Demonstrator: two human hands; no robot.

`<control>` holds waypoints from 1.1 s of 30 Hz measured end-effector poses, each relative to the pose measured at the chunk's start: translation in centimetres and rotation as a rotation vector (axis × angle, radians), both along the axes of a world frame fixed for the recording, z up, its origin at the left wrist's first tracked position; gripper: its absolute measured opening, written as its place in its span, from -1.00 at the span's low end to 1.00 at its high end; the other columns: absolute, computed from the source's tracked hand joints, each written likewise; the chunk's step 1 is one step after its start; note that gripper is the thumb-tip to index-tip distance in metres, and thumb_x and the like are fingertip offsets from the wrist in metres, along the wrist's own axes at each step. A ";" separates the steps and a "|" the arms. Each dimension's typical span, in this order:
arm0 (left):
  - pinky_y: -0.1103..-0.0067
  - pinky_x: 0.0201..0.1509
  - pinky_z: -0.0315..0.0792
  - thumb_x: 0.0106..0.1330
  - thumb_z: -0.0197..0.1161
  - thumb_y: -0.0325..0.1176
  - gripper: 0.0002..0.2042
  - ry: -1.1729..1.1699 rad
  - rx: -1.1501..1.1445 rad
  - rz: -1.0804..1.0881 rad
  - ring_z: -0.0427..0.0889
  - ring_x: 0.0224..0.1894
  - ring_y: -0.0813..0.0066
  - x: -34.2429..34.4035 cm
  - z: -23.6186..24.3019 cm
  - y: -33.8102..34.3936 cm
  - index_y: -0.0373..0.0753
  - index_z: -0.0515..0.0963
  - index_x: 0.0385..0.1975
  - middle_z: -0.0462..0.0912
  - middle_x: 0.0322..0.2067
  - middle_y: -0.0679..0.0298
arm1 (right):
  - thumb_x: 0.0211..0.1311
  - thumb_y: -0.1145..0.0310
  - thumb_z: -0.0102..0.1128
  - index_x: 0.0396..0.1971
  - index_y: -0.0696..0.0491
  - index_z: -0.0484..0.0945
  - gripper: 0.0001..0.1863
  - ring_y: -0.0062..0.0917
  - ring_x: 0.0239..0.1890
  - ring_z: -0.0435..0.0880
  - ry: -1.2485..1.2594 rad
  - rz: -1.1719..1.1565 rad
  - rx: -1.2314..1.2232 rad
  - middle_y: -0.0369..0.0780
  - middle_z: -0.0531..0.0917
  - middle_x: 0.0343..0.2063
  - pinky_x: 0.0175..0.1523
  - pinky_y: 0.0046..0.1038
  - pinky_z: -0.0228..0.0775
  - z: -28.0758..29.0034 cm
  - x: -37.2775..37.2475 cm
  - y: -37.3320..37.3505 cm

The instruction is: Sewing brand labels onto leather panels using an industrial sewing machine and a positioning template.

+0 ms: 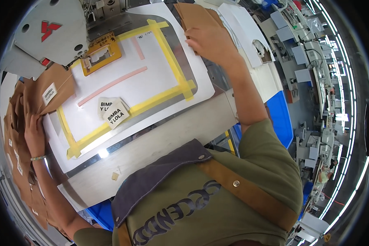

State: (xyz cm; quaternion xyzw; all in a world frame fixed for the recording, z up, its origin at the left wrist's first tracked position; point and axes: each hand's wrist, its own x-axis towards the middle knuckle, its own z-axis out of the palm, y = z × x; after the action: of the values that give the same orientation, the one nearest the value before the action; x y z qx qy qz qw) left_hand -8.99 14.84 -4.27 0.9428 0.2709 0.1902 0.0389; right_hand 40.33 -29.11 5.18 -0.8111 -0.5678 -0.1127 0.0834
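Note:
At the left, my left hand (pixel 35 133) is closed on the edge of a brown fabric piece (pixel 61 86) with a white label; its fingertips are partly lost among the folds. That piece lies at the left end of the sewing plate, beside a draped heap of brown fabric (pixel 22 164) bearing more labels. My right hand (pixel 211 45) reaches to the far right, fingers pinched at the near edge of a stack of brown fabric pieces (pixel 199 16). Between my hands, a yellow clamp frame (pixel 101 55) sits beneath the sewing machine head (pixel 53 33).
Loose cream labels (pixel 118 114) lie on the white work sheet (pixel 151 90), which is bordered with yellow tape (pixel 174 67) and marked by pink strips (pixel 112 85). A fabric scrap (pixel 115 176) rests on the table's near edge. A blue bin (pixel 281 119) stands at the right.

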 end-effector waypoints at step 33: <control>0.31 0.33 0.62 0.45 0.37 -0.52 -0.63 0.046 -0.041 -0.293 0.72 0.25 0.08 6.8 6.6 -12.5 -0.16 0.69 0.23 0.73 0.25 0.16 | 0.43 0.34 0.32 -0.02 0.29 0.79 -0.67 -0.55 0.05 0.74 1.239 -0.307 0.216 -0.14 0.73 0.21 0.26 -0.48 0.62 -2.1 8.6 -2.5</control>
State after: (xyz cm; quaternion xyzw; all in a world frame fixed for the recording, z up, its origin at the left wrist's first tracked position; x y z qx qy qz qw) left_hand -2.22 2.35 2.31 0.9754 0.1350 0.1551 0.0792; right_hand 48.89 -31.63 3.11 -0.7849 -0.2772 0.3092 0.4599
